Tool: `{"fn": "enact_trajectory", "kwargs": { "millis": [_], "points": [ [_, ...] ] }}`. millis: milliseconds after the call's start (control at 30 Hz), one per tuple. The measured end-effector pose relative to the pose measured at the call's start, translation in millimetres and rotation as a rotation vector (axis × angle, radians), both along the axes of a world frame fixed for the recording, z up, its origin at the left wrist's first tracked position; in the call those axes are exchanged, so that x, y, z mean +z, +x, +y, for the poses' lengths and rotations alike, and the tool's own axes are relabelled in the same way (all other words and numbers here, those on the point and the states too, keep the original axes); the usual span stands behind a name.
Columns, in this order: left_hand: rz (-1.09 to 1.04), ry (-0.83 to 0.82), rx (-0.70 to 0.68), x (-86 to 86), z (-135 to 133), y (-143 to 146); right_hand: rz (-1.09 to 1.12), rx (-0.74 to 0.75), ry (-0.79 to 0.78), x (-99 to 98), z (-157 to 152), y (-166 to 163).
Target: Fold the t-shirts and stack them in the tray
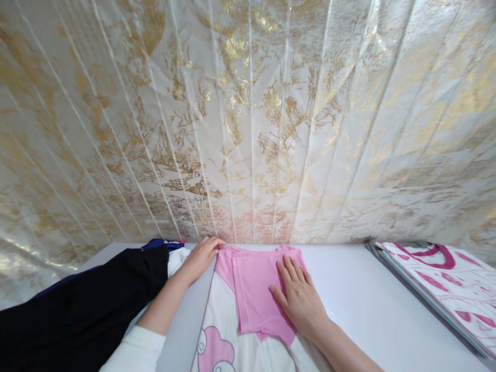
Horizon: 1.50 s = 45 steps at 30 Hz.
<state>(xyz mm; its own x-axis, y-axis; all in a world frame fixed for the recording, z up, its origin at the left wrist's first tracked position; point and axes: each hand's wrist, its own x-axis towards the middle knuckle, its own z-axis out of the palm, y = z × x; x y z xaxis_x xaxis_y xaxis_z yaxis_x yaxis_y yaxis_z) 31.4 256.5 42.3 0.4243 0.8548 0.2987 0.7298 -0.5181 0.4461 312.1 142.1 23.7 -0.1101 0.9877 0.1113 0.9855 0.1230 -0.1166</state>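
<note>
Two hands work on a pink and white shirt (248, 299) lying on the white table (360, 305). The left hand (202, 257) pinches its top corner. The right hand (300, 299) lies flat and wide on the folded pink sleeve (253, 289). If that flat hand slides, the fold may bunch up, I think.

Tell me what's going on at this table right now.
A person is handling a pink and white garment spread on a white table. The left hand pinches its top corner near the wall, while the right hand lies flat on the folded pink part. A pile of dark clothes sits to the left, and a stack of folded pink-patterned fabric to the right.
</note>
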Motion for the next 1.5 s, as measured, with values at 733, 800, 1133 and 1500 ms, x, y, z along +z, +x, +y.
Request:
{"fn": "enact_trajectory", "kwargs": {
  "millis": [733,800,1133,1500],
  "points": [
    [0.223,-0.102,0.090,-0.1,8.8,6.5,-0.016,0.017,-0.014,4.8,-3.0,-1.2],
    [0.246,-0.111,0.092,4.5,6.6,6.1,-0.013,0.019,-0.016,5.4,-3.3,-1.6],
    [0.361,-0.014,0.154,22.5,-3.8,15.6,-0.016,0.021,-0.019,4.4,-4.3,-0.4],
    [0.394,-0.015,0.367,31.7,-19.4,28.5,-0.017,-0.007,-0.032,5.6,-5.0,-2.5]
  ]
}}
